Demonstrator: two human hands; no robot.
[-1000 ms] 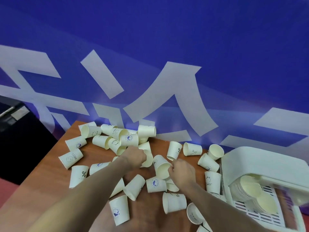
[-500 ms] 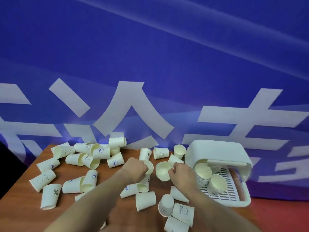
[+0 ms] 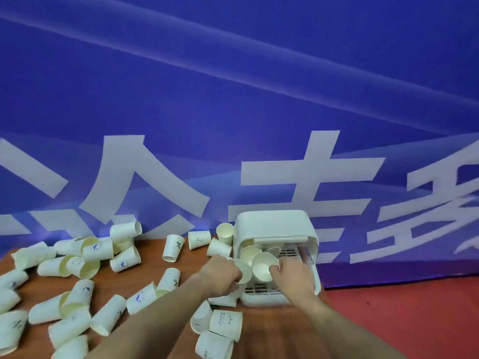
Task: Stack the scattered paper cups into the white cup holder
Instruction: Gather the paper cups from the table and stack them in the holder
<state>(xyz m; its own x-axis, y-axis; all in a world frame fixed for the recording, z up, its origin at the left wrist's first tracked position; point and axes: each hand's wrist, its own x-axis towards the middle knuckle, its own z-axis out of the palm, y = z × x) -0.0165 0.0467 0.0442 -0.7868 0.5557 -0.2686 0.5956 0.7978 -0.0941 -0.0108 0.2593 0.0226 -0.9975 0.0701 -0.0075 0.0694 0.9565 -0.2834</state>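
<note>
My left hand (image 3: 220, 272) held one paper cup (image 3: 243, 272), fingers curled round its side, mouth turned toward me. My right hand (image 3: 291, 273) held a second cup (image 3: 264, 264) with the fingertips pinching its rim, mouth likewise open to me. The two cups were touching side by side, both at the open front of the white cup holder (image 3: 274, 229).

The holder stood at the counter's (image 3: 155, 270) far right corner, against the blue banner (image 3: 233, 99). Its hood was raised over a slotted floor. A stack of cups (image 3: 250, 252) lay inside, just behind the two I held; how many it numbered could not be told.

Loose cups (image 3: 85, 257) lay scattered on their sides over the left half of the counter, thickest along the far edge. One marked with a percent sign (image 3: 173, 248) stood mouth-down near the far edge, toward the middle. Three more (image 3: 220, 330) lay together at the near edge, between my forearms. Two lay and one stood upright (image 3: 225, 233) just left of the holder, at the far edge.
</note>
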